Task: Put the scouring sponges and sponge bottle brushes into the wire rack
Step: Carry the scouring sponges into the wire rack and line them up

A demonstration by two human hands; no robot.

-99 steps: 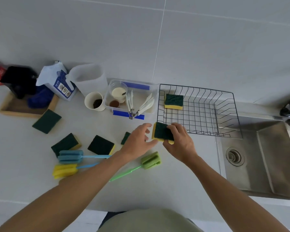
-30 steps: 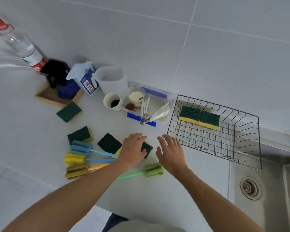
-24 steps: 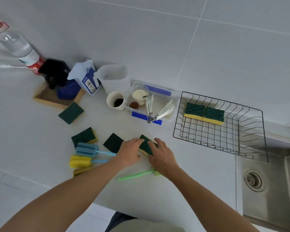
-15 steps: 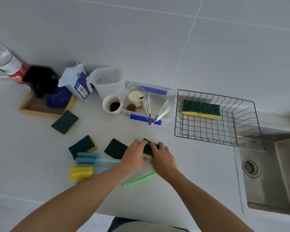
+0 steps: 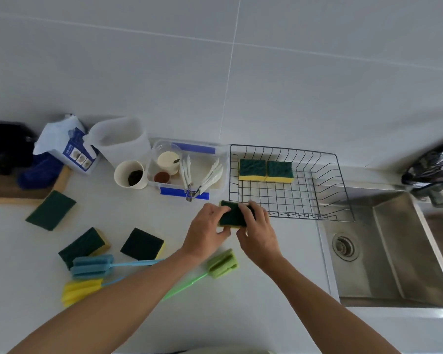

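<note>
Both hands hold one green-and-yellow scouring sponge [image 5: 232,215] just in front of the black wire rack [image 5: 325,190]; my left hand [image 5: 207,231] grips its left end and my right hand [image 5: 258,231] its right end. Two sponges [image 5: 265,169] lie side by side at the back left of the rack. On the counter to the left lie two more thick sponges [image 5: 83,245] [image 5: 141,244] and a flat green pad [image 5: 51,210]. Three sponge bottle brushes lie near my left forearm: blue [image 5: 92,265], yellow [image 5: 78,291] and green [image 5: 221,264].
A steel sink [image 5: 391,254] lies right of the rack. Behind the sponges stand a paper cup [image 5: 130,174], a clear tub with tongs [image 5: 189,169], a white jug [image 5: 120,140], a wipes pack [image 5: 68,146] and a wooden tray [image 5: 23,190].
Both hands took the sponge off the counter and carried it right, toward the front left corner of the rack. The green brush head is uncovered again.
</note>
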